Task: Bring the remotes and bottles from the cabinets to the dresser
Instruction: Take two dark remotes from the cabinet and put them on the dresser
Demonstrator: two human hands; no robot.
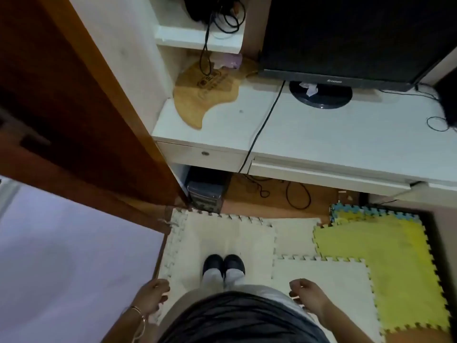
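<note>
No remote or bottle shows in the head view. My left hand (152, 294) hangs low at the bottom left, fingers loosely curled, holding nothing, with bangles on the wrist. My right hand (306, 293) hangs at the bottom right, fingers also loosely curled and empty. Both hands are at my sides, above the foam floor mats (227, 238). I stand facing a white desk (321, 134).
A brown wooden door or cabinet side (74, 115) fills the left. On the desk stand a black monitor (346, 38) and a wooden board (205, 95); cables trail down. A computer tower (205, 191) sits under the desk. Yellow mats (385, 263) lie right, a lilac bed surface (69, 256) left.
</note>
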